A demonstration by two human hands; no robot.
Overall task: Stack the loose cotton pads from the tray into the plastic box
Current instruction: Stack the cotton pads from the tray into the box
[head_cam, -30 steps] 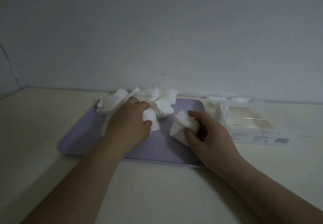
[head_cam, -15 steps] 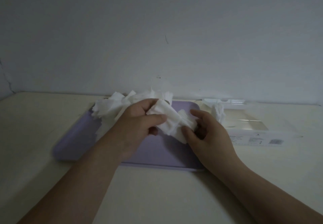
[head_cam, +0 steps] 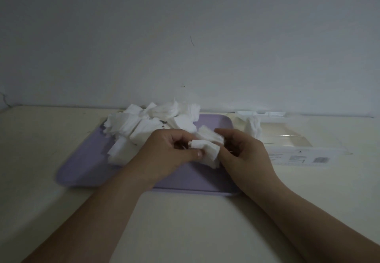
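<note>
Thumb and curled fingers of the left hand [head_cam: 170, 151] pinch the left end of a small bundle of cotton pads [head_cam: 207, 149]. The right hand [head_cam: 242, 153] curls its fingers over the bundle's far side, thumb against the near side, so both hands clamp it just above the lavender tray [head_cam: 82, 172]. The palms face each other and the forearms converge over the cream table [head_cam: 185, 221]. The loose pile of pads [head_cam: 148, 123] lies on the tray's far left. The clear plastic box [head_cam: 287, 139] sits just right of the tray, with standing pads [head_cam: 254, 128] in its left end.
</note>
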